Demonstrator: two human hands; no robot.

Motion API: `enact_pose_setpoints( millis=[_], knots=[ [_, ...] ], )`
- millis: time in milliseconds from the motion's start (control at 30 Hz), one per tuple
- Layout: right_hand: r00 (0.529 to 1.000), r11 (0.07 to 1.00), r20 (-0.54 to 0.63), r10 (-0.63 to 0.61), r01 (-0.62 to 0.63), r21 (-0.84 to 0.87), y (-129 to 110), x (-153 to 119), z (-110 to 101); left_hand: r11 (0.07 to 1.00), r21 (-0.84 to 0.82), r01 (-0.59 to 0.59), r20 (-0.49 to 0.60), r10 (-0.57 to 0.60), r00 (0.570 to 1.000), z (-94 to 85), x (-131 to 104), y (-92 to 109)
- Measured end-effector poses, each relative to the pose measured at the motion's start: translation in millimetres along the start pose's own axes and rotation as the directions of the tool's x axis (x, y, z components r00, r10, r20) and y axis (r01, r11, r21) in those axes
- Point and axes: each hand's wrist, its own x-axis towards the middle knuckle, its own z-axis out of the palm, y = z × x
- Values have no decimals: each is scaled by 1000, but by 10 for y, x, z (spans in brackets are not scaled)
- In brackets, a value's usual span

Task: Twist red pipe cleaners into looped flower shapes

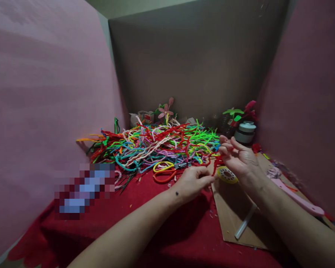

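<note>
My left hand pinches the lower end of a red pipe cleaner between thumb and fingers. Just right of it and slightly higher, my right hand is turned palm inward with curled fingers closed on the upper part of the red stem. Behind both hands spreads a big heap of colourful pipe cleaners. Scissors with yellow and orange handles lie by the heap, left of my left hand. A yellow tape-like spool sits under my right hand, partly covered by it.
A brown cardboard sheet bears a clear glue stick. At right lie a pink tool and a lidded jar. Pipe-cleaner flowers stand at the back. A blurred-out object rests left on the red cloth. Panels enclose three sides.
</note>
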Motion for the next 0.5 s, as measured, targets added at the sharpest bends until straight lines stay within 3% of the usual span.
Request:
enact_pose_setpoints(
  millis=[100, 267, 367, 500],
  knots=[
    [995, 993, 3, 101, -101, -61, 53, -86, 32, 970, -210, 120, 24, -117, 993, -28, -7, 53],
    [953, 931, 20, 303, -291, -222, 343, -254, 64, 945, -299, 131, -9, -139, 990, -64, 16, 16],
    [976, 952, 11, 217, -209, -222, 408, -264, 70, 937, -309, 163, 98, -140, 985, -82, 13, -18],
    [993, 975, 91, 80, -60, -213, 162, -155, 47, 909, -315, 273, 266, -191, 945, -137, -2, -40]
  ],
)
